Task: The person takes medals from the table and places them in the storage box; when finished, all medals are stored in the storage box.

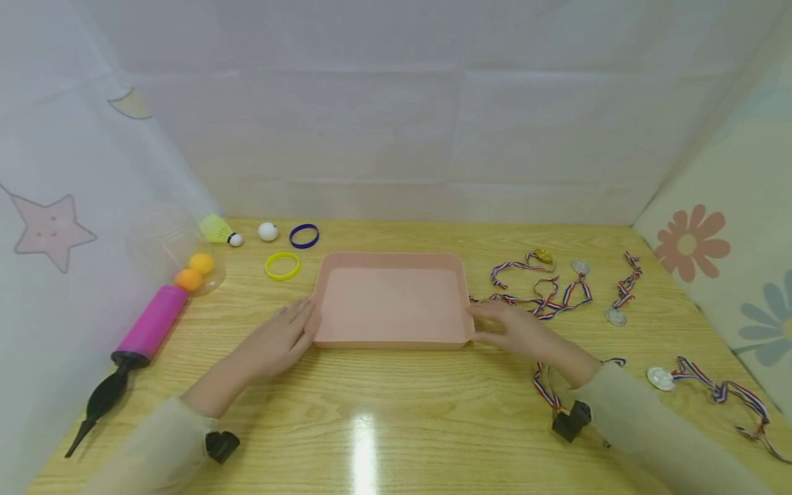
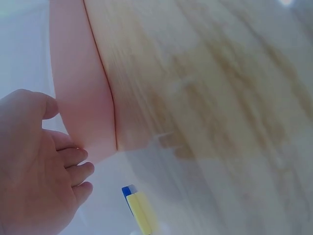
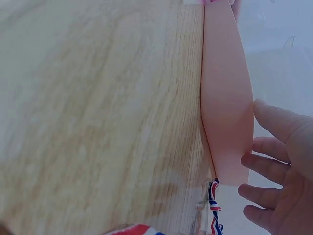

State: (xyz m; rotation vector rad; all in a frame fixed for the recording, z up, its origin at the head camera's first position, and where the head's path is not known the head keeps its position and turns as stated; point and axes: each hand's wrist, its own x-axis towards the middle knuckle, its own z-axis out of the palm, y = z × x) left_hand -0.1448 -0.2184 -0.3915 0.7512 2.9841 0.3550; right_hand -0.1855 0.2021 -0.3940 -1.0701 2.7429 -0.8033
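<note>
A shallow pink rectangular tray [image 1: 392,302] rests on the table between both hands. My left hand [image 1: 281,342] is at its left side near the front corner, fingertips and thumb at the wall; the left wrist view shows its fingers [image 2: 78,156] slightly bent beside the tray. On the opposite side, my right hand [image 1: 516,326] touches the right wall, its fingers [image 3: 266,166] spread and fairly straight, with the thumb at the rim. Medal ribbons [image 1: 547,302] lie just beyond and partly under the right hand.
At left lie a magenta hand pump [image 1: 152,323], two orange balls [image 1: 201,263] with a clear container, a shuttlecock [image 1: 234,239], a white ball [image 1: 268,232], and yellow [image 1: 282,277] and blue [image 1: 304,246] wristbands. Several medals spread over the right side, including a silver one [image 1: 661,378].
</note>
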